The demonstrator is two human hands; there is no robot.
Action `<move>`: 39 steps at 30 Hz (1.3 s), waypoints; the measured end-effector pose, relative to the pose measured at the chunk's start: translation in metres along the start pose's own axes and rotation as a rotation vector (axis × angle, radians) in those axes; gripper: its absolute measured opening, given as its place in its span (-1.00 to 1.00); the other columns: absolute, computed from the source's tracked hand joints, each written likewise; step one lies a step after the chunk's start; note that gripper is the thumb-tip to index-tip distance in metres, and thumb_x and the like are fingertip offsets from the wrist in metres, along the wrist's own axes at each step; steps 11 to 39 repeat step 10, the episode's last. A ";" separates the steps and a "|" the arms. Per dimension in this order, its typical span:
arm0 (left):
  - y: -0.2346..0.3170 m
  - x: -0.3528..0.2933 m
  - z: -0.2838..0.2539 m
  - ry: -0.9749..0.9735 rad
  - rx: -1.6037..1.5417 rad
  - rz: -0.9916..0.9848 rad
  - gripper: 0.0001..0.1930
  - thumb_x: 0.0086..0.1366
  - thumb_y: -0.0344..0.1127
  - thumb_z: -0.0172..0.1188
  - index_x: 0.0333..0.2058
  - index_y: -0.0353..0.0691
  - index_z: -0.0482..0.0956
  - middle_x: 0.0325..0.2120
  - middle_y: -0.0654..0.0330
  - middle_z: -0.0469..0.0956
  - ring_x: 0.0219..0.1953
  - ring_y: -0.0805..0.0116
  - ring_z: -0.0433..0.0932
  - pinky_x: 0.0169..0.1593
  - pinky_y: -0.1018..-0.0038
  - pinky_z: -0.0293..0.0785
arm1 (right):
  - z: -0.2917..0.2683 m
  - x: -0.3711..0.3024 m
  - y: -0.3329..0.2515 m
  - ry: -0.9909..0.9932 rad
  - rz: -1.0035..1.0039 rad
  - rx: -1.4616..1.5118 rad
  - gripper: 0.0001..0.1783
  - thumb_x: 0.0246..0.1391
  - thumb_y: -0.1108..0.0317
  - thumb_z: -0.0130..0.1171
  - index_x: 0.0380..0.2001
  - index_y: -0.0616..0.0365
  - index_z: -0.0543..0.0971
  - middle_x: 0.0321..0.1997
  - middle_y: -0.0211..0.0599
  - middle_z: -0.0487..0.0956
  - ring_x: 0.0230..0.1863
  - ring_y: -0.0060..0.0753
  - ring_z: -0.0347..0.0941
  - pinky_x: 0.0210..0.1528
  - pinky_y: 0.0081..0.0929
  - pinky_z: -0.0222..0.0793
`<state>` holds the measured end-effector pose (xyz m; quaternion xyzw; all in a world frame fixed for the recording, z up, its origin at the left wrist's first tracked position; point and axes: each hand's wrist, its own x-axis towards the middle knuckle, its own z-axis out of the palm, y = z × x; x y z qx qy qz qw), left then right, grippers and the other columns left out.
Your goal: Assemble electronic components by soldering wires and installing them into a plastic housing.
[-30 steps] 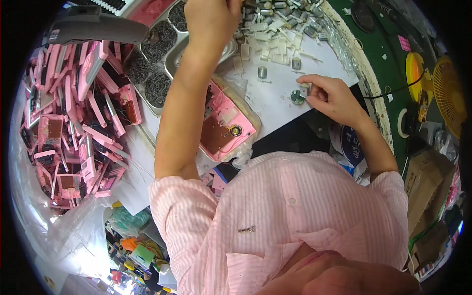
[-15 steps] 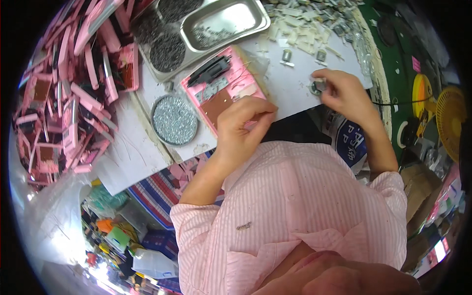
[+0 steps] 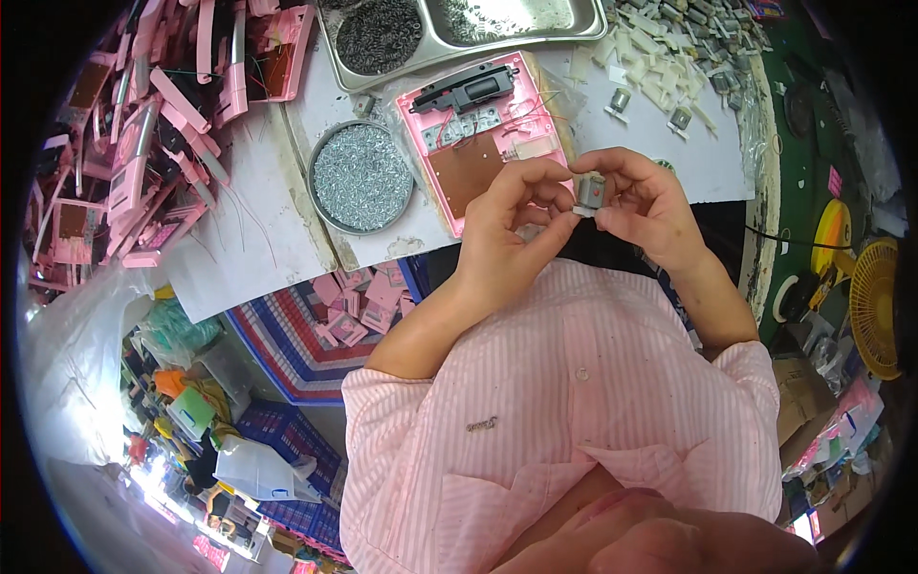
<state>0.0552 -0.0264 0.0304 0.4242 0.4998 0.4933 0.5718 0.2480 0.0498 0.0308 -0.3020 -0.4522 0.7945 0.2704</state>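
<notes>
Both hands meet in front of my chest around a small silver motor [image 3: 590, 190] with a white plastic piece at its lower end. Thumb and fingers of my right hand [image 3: 655, 206] close on the motor's right side. My left hand [image 3: 516, 225] is closed against its left side, thumb by the white piece; its inner fingertips are partly hidden. Just beyond the left hand lies an open pink casing [image 3: 442, 184] with a black module [image 3: 469, 91], a brown board [image 3: 469, 170] and thin wires.
A round dish of small silver screws [image 3: 361, 180] stands left of the casing. Behind is a metal tray [image 3: 421, 59] of dark small parts. Pink casings [image 3: 143, 143] pile up at left; motors and white pieces [image 3: 660, 57] lie far right. A yellow fan [image 3: 875, 306] is at right.
My right hand has brought the motor left and my left hand has moved right, so they now meet at it. The view has shifted, with the bench things appearing higher and further right.
</notes>
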 end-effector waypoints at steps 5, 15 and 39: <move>-0.004 -0.001 0.002 0.024 0.012 0.058 -0.58 0.23 -0.60 0.29 0.06 -0.28 0.47 -0.15 0.22 0.56 -0.13 0.48 0.61 -0.10 0.54 0.60 | 0.000 -0.004 0.004 0.049 -0.026 -0.227 -0.49 0.06 0.49 0.33 0.12 0.22 0.52 -0.26 -0.51 0.52 -0.32 -0.76 0.36 -0.24 -0.72 0.32; -0.012 -0.007 -0.006 -0.036 0.271 0.287 -0.51 0.25 -0.65 0.27 0.12 -0.30 0.35 -0.10 0.14 0.55 0.01 0.40 0.58 0.03 0.56 0.53 | 0.003 -0.009 0.000 0.021 -0.155 -0.535 -0.54 0.09 0.45 0.34 0.09 0.14 0.54 -0.18 -0.38 0.59 -0.27 -0.66 0.48 -0.15 -0.67 0.41; -0.012 -0.007 -0.006 -0.036 0.271 0.287 -0.51 0.25 -0.65 0.27 0.12 -0.30 0.35 -0.10 0.14 0.55 0.01 0.40 0.58 0.03 0.56 0.53 | 0.003 -0.009 0.000 0.021 -0.155 -0.535 -0.54 0.09 0.45 0.34 0.09 0.14 0.54 -0.18 -0.38 0.59 -0.27 -0.66 0.48 -0.15 -0.67 0.41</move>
